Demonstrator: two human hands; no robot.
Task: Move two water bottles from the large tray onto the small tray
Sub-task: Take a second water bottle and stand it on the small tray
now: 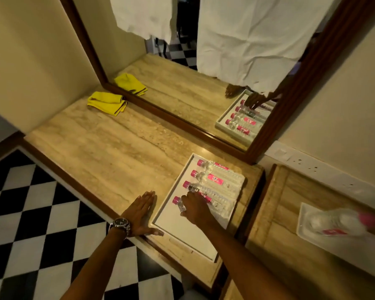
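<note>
Bottles with pink caps lie side by side in the large tray [160,221], a white tray on the stone tabletop [108,152], caps pointing away from the mirror side. Four are in it: the nearest bottle [178,201] lies under the right hand [195,210], the second bottle [217,194] just beyond the fingertips, then the third bottle [214,179] and the fourth bottle [212,165] farther out, close to the mirror [182,87]. The right hand reaches across the tray with its fingers curled over the neck and shoulder of the nearest bottle, touching it; whether the fingers have fully closed round it I cannot tell. The near part of the tray, below the right wrist, is bare white.

The left hand [141,215] lies flat on the tabletop just left of the tray, fingers spread and straight, holding nothing, thumb along the tray's near corner. A wristwatch [120,223] sits on that wrist.

Well to the right of the right hand, on a separate lower stone surface [275,230], stands the small tray [305,213], also white. One bottle [342,224] already lies in it, blurred, with its pink cap toward the far right.

Far beyond the left hand, near the mirror's frame, a folded yellow cloth [107,102] rests on the tabletop. The mirror repeats the cloth, the tray, the bottles and both hands. Below the left forearm is a black and white chequered floor [30,213].
</note>
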